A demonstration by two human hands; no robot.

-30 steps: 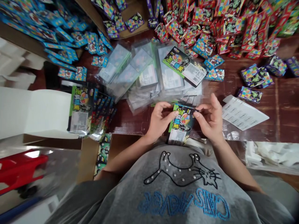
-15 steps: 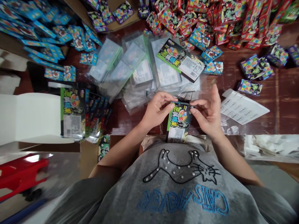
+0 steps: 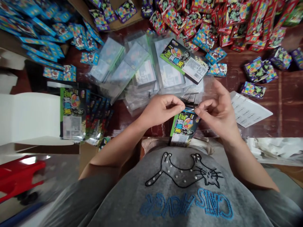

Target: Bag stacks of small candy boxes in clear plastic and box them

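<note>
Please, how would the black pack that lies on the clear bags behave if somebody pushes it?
The black pack would probably slide easily, since it lies on glossy clear bags. It seems fairly stiff, as its edges look straight. Resting on its broad face, it looks unlikely to roll.

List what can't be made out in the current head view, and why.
Head view:
- Back of the black-and-green package: hidden, its front faces the camera.
- White sheet: print too small to read; left end covered by the right hand.
- Red boxes: pile cut off by the top edge.
- Blue boxes: blurred, and cut off by the left edge.
- Red object: cut off by the left edge.
</note>
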